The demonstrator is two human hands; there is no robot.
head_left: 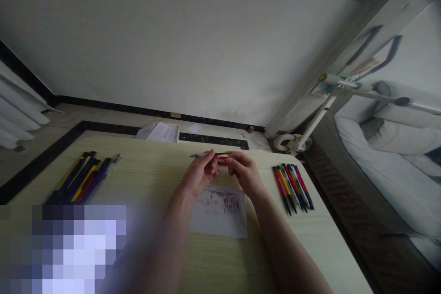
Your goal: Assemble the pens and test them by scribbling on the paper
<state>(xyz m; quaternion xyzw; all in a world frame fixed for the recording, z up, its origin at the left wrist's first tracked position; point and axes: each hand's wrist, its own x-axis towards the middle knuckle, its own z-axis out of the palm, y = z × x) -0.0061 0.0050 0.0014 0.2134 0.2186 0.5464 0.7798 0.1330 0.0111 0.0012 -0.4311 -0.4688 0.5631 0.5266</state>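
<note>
Above the far part of the table, both hands are close together, fingers closed. My left hand (201, 172) pinches a slim pen (196, 155) whose pale end sticks out to the left. A thin dark rod (221, 153) spans the gap between the hands; whether it belongs to that pen I cannot tell. Just below it lies a red pen piece (223, 161), its right end at the fingers of my right hand (244, 168). Under the hands is a white sheet of paper (218, 220) with black and reddish scribbles.
On the wood-toned table (144, 179), a row of pens (292, 188) lies at the right and a heap of pens (82, 177) at the left. Beyond the far edge, a box with papers (160, 132) stands on the floor. A grey sofa (396, 147) is at the right.
</note>
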